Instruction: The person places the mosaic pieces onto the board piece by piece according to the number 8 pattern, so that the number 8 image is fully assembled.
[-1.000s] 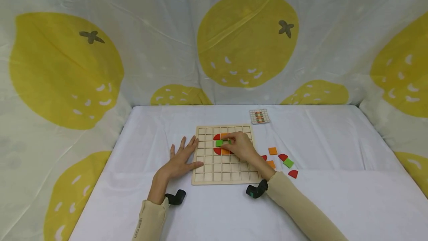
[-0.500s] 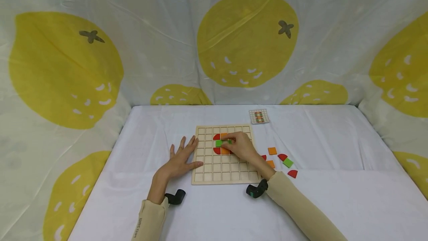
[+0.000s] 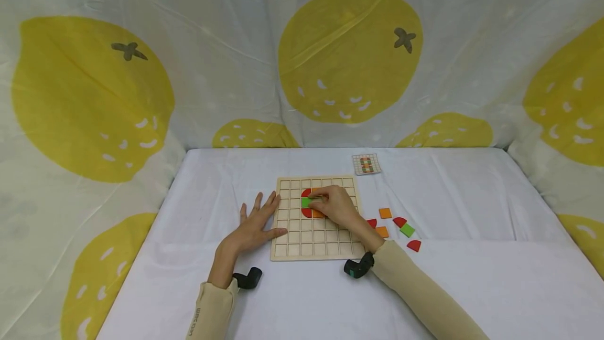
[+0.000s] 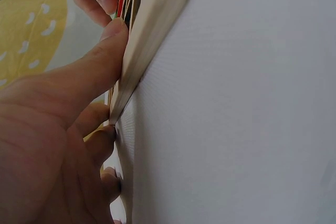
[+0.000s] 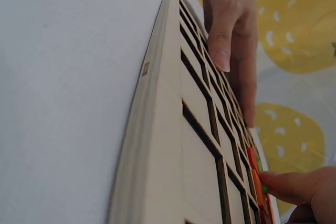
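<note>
A wooden grid board [image 3: 294,236] lies on the white table. Red quarter-circle tiles [image 3: 306,213] and orange tiles [image 3: 318,214] sit in its upper middle cells, around a green square tile [image 3: 305,202]. My right hand [image 3: 337,204] reaches over the board and pinches the green tile at its right edge with thumb and forefinger; it hides the cells beneath. In the right wrist view a fingertip touches the green piece [image 5: 263,176]. My left hand [image 3: 255,229] rests spread at the board's left edge, the thumb [image 4: 113,32] on the rim in the left wrist view.
Right of the board lie loose tiles: an orange square [image 3: 385,213], a green square [image 3: 407,230], red quarter-circles [image 3: 414,246] and another orange tile [image 3: 382,232] near the right forearm. A small pattern card [image 3: 366,164] lies behind the board. Lemon-printed cloth [image 3: 226,67] hangs behind the table.
The right hand has shifted slightly left, and the green square tile with it, now lined up with the red tiles above and below. The left hand and board stay put.
</note>
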`<state>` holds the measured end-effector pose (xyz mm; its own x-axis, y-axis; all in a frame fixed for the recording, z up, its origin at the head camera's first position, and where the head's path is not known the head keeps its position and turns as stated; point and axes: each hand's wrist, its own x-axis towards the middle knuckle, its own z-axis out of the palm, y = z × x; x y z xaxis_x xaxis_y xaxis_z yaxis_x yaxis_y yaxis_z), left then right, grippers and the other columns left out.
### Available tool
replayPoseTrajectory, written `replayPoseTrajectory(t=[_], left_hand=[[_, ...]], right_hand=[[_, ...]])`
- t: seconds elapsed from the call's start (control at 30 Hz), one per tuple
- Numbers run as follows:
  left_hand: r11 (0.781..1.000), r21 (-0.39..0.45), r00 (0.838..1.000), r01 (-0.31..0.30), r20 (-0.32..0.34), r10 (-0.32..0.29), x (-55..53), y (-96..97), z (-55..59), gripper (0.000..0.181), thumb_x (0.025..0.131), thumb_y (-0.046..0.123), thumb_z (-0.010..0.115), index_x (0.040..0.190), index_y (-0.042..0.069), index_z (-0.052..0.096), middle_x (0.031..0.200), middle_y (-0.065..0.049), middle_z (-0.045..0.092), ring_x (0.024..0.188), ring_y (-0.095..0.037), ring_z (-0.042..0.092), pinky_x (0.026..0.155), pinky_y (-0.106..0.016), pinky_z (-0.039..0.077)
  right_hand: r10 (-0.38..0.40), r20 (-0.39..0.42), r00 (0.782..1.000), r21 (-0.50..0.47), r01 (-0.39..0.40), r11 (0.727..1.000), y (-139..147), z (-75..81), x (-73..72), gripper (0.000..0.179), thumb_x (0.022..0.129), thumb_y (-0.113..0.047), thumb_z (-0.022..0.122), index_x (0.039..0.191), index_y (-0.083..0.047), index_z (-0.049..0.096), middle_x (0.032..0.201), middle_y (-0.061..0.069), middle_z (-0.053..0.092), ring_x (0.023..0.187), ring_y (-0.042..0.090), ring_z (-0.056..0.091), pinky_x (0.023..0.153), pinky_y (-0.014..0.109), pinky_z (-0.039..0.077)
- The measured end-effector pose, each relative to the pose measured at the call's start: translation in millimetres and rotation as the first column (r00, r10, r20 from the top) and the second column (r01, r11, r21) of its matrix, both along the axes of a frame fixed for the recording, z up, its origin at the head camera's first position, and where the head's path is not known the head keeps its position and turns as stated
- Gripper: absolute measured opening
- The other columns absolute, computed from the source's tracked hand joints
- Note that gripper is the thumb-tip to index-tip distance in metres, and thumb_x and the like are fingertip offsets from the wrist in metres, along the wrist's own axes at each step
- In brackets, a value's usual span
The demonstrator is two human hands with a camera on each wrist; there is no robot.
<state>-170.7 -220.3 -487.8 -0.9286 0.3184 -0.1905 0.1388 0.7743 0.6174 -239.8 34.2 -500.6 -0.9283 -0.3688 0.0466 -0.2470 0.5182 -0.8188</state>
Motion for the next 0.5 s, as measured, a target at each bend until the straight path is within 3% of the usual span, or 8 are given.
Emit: replayPoseTrajectory(t=[0.23, 0.5], left_hand=[[1.000, -0.008, 1.000, 0.003, -0.005, -0.003, -0.6, 0.0, -0.4, 0.093, 0.097, 0.041, 0.071, 0.166, 0.009, 0.018, 0.175, -0.012, 0.009, 0.161, -0.043, -0.010, 0.121, -0.073, -0.016], [1.000, -0.008, 1.000, 0.004, 0.001, -0.004, 0.5, 0.8, 2.1, 0.092, 0.097, 0.038, 0.071, 0.166, 0.008, 0.017, 0.175, -0.012, 0.008, 0.161, -0.043, -0.011, 0.121, -0.072, -0.017]], right_hand=[[-0.003, 0.001, 1.000, 0.010, 0.003, 1.000, 1, 0.1, -0.5, 0.020, 0.090, -0.021, 0.082, 0.107, -0.011, 0.082, 0.055, -0.005, 0.039, 0.052, 0.009, 0.033, 0.052, 0.021, 0.027], [-0.020, 0.054, 0.998, 0.013, 0.019, 1.000, 25, 10.6, 8.3, 0.022, 0.092, -0.023, 0.080, 0.112, -0.013, 0.081, 0.054, -0.005, 0.035, 0.049, 0.010, 0.031, 0.051, 0.022, 0.028]])
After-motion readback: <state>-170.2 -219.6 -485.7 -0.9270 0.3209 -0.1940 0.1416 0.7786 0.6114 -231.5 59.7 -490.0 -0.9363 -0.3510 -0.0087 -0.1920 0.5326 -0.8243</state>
